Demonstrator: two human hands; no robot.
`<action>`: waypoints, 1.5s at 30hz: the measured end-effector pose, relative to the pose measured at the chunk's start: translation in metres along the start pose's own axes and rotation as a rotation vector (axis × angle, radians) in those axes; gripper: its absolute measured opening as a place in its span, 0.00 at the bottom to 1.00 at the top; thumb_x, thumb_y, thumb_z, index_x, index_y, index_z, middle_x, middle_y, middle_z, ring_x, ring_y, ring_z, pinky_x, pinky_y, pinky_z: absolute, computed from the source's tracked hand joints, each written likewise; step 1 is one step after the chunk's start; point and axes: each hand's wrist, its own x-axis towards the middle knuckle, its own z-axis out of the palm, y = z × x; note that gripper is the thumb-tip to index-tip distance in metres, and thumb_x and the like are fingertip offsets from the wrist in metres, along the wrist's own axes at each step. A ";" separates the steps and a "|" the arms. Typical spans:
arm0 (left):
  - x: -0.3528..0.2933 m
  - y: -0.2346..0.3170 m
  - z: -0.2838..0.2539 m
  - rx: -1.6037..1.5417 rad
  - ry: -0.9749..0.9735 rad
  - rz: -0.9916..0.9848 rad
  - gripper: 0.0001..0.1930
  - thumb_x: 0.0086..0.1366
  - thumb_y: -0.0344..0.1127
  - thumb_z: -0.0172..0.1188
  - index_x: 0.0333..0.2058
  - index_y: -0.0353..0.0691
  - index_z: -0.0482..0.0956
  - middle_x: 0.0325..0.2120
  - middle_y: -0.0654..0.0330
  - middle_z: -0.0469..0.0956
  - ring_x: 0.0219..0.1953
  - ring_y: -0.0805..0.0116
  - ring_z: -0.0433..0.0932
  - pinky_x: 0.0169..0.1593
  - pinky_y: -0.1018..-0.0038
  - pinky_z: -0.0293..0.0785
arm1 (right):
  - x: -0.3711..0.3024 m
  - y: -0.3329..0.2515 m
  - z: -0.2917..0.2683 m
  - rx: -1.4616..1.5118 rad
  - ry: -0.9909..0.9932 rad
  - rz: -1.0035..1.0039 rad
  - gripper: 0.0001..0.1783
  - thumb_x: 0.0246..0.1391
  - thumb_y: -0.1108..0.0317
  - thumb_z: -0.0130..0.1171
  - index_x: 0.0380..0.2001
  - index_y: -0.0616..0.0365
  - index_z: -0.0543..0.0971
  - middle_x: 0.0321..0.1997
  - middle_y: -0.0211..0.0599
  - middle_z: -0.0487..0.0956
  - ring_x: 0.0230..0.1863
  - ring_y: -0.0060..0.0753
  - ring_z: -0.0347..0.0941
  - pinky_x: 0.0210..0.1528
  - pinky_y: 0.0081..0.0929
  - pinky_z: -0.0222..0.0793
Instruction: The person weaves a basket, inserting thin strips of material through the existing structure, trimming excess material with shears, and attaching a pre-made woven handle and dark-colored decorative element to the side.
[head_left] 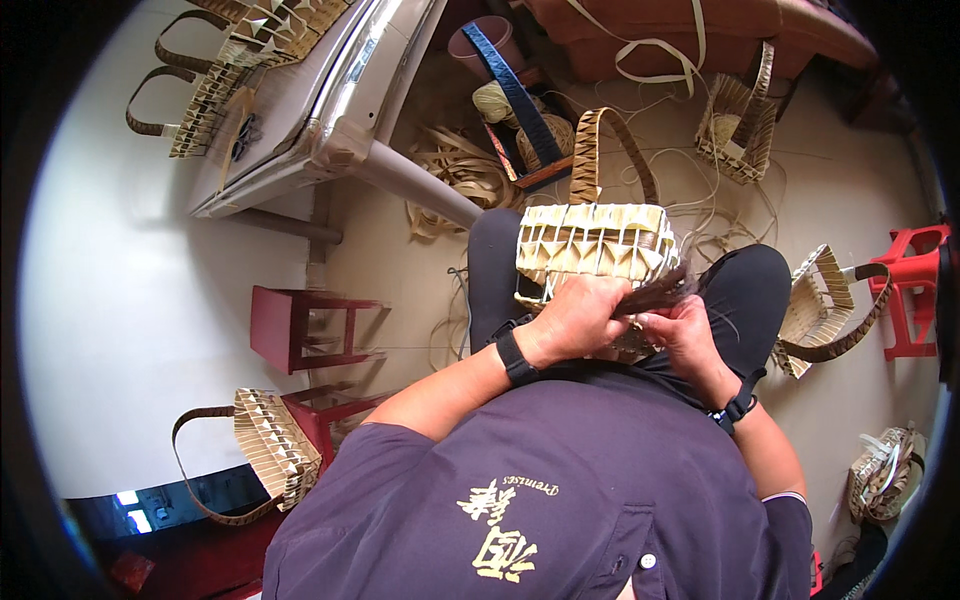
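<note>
A woven basket [597,240] in cream and tan strips, with a tall brown-laced handle [586,155], rests between my thighs. My left hand [583,318] lies over its near end, fingers curled against the weave. Close beside it, my right hand [688,338] has its thumb and fingers pinched together at the basket's near right part. Whatever is in that pinch is too small to make out. Dark strands of hair hang across the basket's right side and partly cover the fingertips.
A table [300,130] at the upper left carries more baskets and scissors [243,138]. On the floor are coiled strips [465,170], a blue-handled basket with cord balls [535,120], and a handled basket [820,305]. A red stool [912,285] stands right, a dark red one [290,330] left.
</note>
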 end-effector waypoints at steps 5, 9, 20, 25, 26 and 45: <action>0.000 0.016 0.000 0.286 0.057 0.183 0.13 0.55 0.33 0.72 0.37 0.37 0.81 0.29 0.47 0.81 0.37 0.43 0.83 0.43 0.54 0.80 | 0.003 0.003 0.002 -0.435 0.015 -0.366 0.13 0.52 0.83 0.69 0.42 0.62 0.83 0.37 0.28 0.86 0.39 0.19 0.79 0.44 0.24 0.77; 0.003 0.003 -0.005 0.145 -0.002 -0.004 0.12 0.59 0.33 0.73 0.39 0.35 0.84 0.29 0.49 0.84 0.35 0.52 0.85 0.42 0.59 0.80 | 0.009 0.008 0.001 -0.302 0.035 -0.158 0.08 0.58 0.80 0.67 0.40 0.62 0.83 0.34 0.26 0.84 0.33 0.18 0.76 0.36 0.21 0.74; 0.001 -0.049 0.011 -0.505 -0.065 -0.343 0.11 0.59 0.33 0.74 0.39 0.35 0.89 0.31 0.57 0.89 0.35 0.72 0.86 0.43 0.71 0.80 | 0.006 0.001 0.014 -0.067 -0.035 -0.139 0.03 0.59 0.78 0.62 0.32 0.60 0.79 0.25 0.23 0.77 0.21 0.12 0.65 0.23 0.16 0.59; 0.007 -0.031 0.000 -0.505 -0.119 -0.372 0.17 0.61 0.25 0.72 0.49 0.35 0.81 0.32 0.69 0.82 0.36 0.80 0.78 0.42 0.76 0.78 | 0.008 0.008 0.005 -0.049 -0.075 -0.143 0.02 0.59 0.78 0.62 0.33 0.60 0.80 0.26 0.23 0.77 0.22 0.12 0.66 0.24 0.16 0.60; 0.008 -0.031 0.000 -0.488 -0.124 -0.367 0.17 0.61 0.26 0.72 0.48 0.35 0.81 0.32 0.69 0.82 0.36 0.81 0.78 0.42 0.76 0.78 | 0.008 0.008 0.005 -0.049 -0.083 -0.145 0.02 0.59 0.77 0.62 0.34 0.60 0.80 0.27 0.23 0.78 0.23 0.12 0.67 0.24 0.16 0.61; 0.010 -0.018 0.004 0.004 -0.028 -0.270 0.16 0.61 0.38 0.71 0.43 0.33 0.85 0.34 0.45 0.86 0.39 0.52 0.87 0.46 0.60 0.81 | -0.003 0.007 0.009 -0.109 -0.015 -0.208 0.14 0.62 0.81 0.57 0.51 0.68 0.78 0.41 0.39 0.85 0.33 0.25 0.82 0.30 0.20 0.77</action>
